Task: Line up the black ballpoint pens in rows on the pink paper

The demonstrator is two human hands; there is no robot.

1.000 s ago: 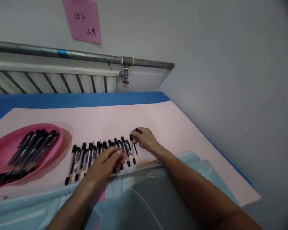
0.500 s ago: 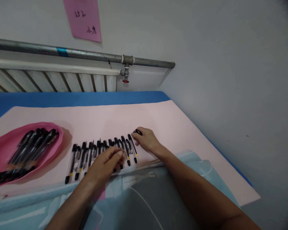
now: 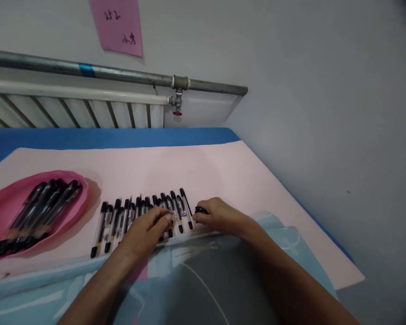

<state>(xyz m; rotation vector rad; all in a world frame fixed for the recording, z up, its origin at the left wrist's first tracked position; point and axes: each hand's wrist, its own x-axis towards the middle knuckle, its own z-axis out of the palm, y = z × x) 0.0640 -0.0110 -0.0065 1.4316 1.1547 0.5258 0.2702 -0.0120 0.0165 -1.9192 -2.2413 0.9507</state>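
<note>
While the left hand (image 3: pixel 148 231) lies over the row of pens (image 3: pixel 122 215) near the front edge of the table (image 3: pixel 122 137), whether its curled grip holds one cannot be told. The right hand (image 3: pixel 220 217) sits at the row's right end, its grip pinched on a small black cap (image 3: pixel 201 210). A pink tray (image 3: pixel 84 193) of pens lies toward the left edge.

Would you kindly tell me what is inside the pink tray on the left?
A pile of black pens lies in the pink tray, all slanted alike. Any pens beneath the top ones are covered.
</note>
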